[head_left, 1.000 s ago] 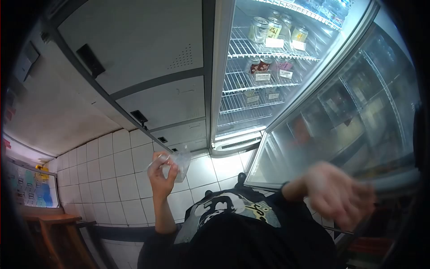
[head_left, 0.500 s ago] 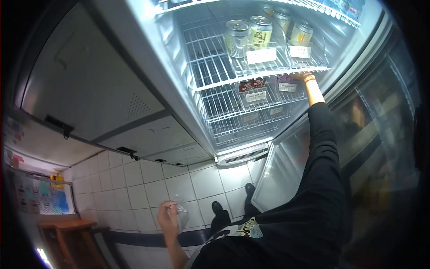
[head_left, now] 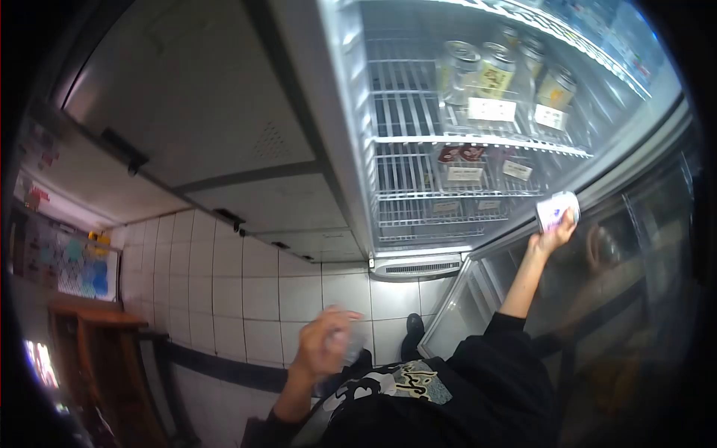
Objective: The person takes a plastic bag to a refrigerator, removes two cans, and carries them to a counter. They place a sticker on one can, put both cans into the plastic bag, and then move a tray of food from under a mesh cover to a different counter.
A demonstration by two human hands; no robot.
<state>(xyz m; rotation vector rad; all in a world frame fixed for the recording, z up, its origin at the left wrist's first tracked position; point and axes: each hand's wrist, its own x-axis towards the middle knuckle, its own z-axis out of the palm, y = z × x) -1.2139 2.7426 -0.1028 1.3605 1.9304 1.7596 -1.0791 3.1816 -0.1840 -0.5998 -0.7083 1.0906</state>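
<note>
My right hand (head_left: 556,235) is closed around a small white tub (head_left: 556,211) with purple print, in front of the refrigerator's open glass door. Low in the middle, my left hand (head_left: 326,345) has its fingers bent over a piece of see-through plastic (head_left: 356,345), apparently a bag; motion blurs it. Inside the refrigerator, several drink cans (head_left: 494,71) stand in clear holders on a wire shelf (head_left: 407,140). On the shelf below are dark red packs (head_left: 461,154) behind a white label (head_left: 464,174).
The glass door (head_left: 597,299) stands open on the right. Grey cabinets (head_left: 202,97) line the left. Below lie white floor tiles (head_left: 299,291), with my black shoe (head_left: 413,336) on them. A brown wooden stand (head_left: 108,351) is at lower left.
My right hand has come out of the lower shelf area, down and right, with the white tub in it. My left hand has risen and moved right. The view has shifted.
</note>
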